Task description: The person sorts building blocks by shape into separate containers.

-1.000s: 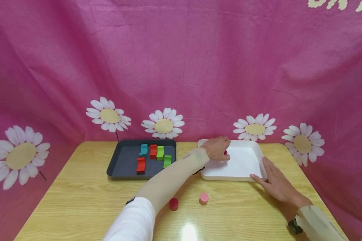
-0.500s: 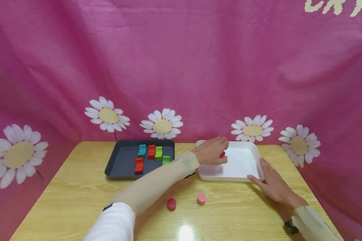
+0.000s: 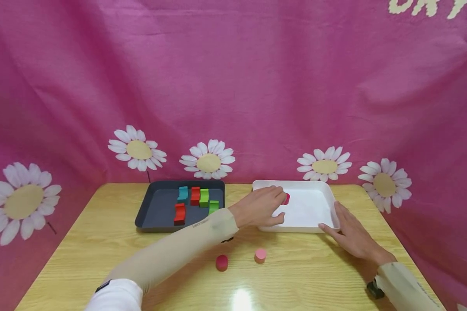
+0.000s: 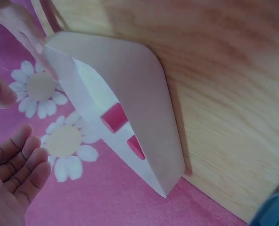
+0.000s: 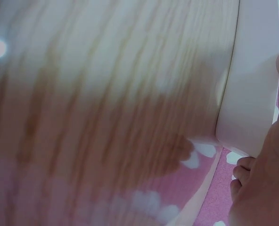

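- Withdrawing: your left hand is pulling back over the white tray's near-left rim, fingers relaxed and holding nothing; the red cylinder it was covering is now lying inside the tray.
- Steadying: your right hand is still resting flat against the tray's right corner, grip open.
- Waiting on the desk: red cylinder piece, pink cylinder.
- Sitting left: dark tray with coloured blocks; nothing is obstructing.

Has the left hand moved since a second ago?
Yes. The left hand has drawn back toward the near-left rim of the white tray, leaving the red piece inside.
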`<state>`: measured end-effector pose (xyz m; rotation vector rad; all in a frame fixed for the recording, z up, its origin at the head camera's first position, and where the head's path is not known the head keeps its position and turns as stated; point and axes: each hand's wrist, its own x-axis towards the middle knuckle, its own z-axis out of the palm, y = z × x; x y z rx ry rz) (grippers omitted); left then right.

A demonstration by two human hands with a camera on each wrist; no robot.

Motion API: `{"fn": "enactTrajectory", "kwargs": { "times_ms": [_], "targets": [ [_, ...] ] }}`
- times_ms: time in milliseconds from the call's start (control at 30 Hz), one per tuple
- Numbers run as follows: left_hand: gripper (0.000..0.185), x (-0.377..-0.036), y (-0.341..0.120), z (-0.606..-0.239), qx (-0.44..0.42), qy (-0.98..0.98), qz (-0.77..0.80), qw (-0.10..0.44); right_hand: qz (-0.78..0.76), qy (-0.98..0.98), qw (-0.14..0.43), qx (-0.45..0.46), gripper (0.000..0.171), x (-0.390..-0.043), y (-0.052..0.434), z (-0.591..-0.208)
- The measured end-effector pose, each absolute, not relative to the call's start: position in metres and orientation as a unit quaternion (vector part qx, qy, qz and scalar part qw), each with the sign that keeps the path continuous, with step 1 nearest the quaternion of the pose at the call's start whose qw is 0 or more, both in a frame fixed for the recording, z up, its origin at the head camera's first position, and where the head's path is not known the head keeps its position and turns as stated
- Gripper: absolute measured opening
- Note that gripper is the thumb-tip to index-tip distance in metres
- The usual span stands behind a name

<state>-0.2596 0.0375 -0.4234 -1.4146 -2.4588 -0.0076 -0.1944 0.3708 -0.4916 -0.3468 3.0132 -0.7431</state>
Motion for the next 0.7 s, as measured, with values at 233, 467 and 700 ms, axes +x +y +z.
{"fn": "enactTrajectory", "kwargs": {
  "times_ms": [233,467,700],
  "targets": [
    [0.028,-0.24,0.012,-0.425,-0.501,-0.85,-0.021,0.159,-0.223,0.968,0.013,-0.111,0.107,-0.197,0.371,-0.494],
    [0.024,-0.223,-0.017,-0.425,-0.486,-0.863,-0.059,0.127,-0.225,0.968,0.009,-0.113,0.106,-0.197,0.372,-0.492],
    [0.027,-0.202,-0.051,-0.43,-0.471,-0.872,-0.079,0.103,-0.223,0.968,0.004,-0.117,0.107,-0.198,0.369,-0.494]
  ]
}}
